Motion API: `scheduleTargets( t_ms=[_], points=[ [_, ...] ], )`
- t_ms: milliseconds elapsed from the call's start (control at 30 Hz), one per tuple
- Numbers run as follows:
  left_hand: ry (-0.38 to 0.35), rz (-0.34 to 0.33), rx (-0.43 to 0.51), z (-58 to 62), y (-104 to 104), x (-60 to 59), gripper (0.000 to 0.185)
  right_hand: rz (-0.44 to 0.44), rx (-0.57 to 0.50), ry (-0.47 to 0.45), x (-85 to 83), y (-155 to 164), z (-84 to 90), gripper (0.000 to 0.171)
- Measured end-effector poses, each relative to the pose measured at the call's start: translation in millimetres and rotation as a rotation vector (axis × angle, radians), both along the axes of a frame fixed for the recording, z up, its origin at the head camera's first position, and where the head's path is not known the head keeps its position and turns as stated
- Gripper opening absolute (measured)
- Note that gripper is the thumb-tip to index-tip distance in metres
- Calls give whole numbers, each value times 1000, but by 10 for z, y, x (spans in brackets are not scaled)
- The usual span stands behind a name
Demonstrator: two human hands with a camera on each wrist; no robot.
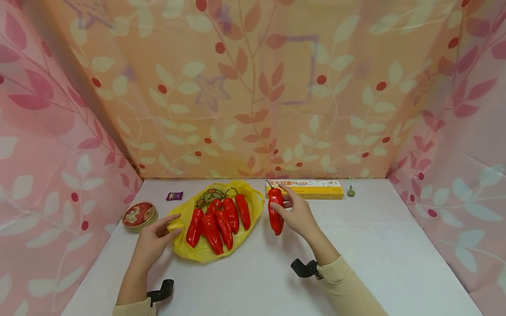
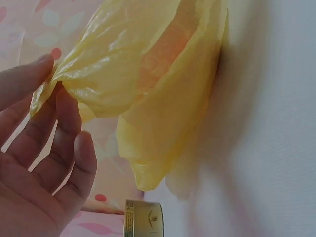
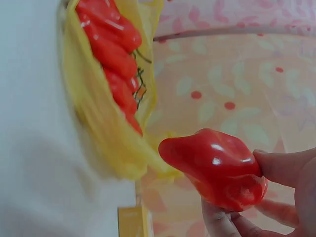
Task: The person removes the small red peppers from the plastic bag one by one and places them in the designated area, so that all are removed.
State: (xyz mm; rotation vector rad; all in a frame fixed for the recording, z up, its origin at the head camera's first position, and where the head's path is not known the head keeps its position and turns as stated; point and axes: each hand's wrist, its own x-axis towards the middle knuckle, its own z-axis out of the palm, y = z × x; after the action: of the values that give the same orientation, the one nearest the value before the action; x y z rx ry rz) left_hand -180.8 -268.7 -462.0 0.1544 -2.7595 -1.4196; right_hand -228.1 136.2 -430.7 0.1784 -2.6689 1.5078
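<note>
A yellow plastic bag (image 1: 197,256) lies spread on the table with several red peppers (image 1: 213,232) in it, their green stems toward the back. My left hand (image 1: 152,243) pinches the bag's left edge between thumb and fingers; in the left wrist view the thin plastic (image 2: 113,59) is drawn up from the table. Right of the bag, my right hand (image 1: 294,215) holds one red pepper (image 1: 275,213) by its upper part, stem up and tip down. The right wrist view shows this pepper (image 3: 217,168) between thumb and fingertips, raised off the table.
A round red-and-gold tin (image 1: 139,216) stands left of the bag, with a small purple packet (image 1: 175,196) behind it. Against the back cloth lies a yellow-and-white pasta box (image 1: 316,191), and a small green item with a thin stick (image 1: 351,192) is to its right.
</note>
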Motion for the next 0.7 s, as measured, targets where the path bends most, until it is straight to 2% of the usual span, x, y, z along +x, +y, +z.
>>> scheduleTargets(
  t_ms=[233, 500, 700],
  points=[
    [12, -17, -9, -20, -17, 12, 48, -36, 44, -25, 38, 270, -48, 65],
    [43, -13, 25, -5, -21, 28, 45, -86, 76, -12, 135, 627, -124, 65],
    [40, -13, 26, -14, -14, 17, 44, -118, 118, -41, 218, 846, -145, 67]
  ],
)
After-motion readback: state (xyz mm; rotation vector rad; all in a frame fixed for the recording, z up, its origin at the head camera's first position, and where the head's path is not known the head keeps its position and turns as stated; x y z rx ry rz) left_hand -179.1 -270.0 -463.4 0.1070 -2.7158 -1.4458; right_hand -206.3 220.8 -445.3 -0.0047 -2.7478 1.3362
